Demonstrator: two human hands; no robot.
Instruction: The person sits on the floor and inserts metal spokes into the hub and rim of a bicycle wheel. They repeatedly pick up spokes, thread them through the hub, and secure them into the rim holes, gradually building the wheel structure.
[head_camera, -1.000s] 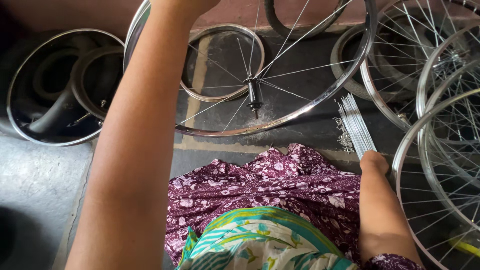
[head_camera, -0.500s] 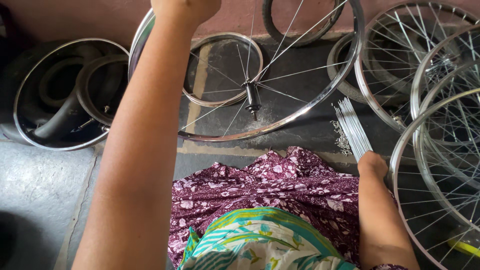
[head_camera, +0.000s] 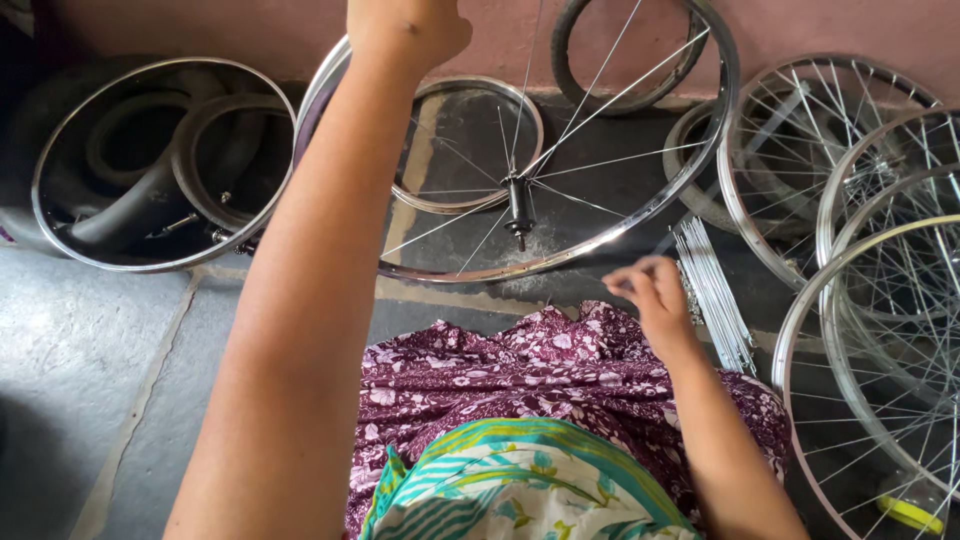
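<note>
1. Wheel (head_camera: 520, 190): 1 bright metal rim with a hub (head_camera: 518, 205) at its centre, standing tilted on the floor (head_camera: 90, 360) against the pink wall (head_camera: 800, 30), directly ahead of the person's lap. Only part of the spoke set is fitted; wide gaps show on the lower and left arcs. Judged partly laced, with many spokes left to fit.
2. Left hand (head_camera: 405, 28): closed over the top of the rim, holding the wheel up.
3. Right hand (head_camera: 652, 292): raised just left of the spoke bundle, fingers pinched together; blurred, so whether it holds a spoke I cannot tell.
4. Spoke bundle (head_camera: 715, 295): loose steel spokes lying on the floor, just right of the right hand and below the rim's right edge.
5. Lap cloth (head_camera: 560, 370): purple floral fabric over the knees, a green and yellow patterned cloth nearer the camera.
6. Bare rim (head_camera: 470, 145): smaller, flat on the floor behind the wheel, nothing in it.
7. Left rim (head_camera: 160, 165): lies flat, ringing 1 smaller rim and black inner tube.
8. Laced wheels (head_camera: 870, 250): several overlapping at right, fully spoked.
9. Tyre (head_camera: 625, 55): black, leaning on the wall.
</note>
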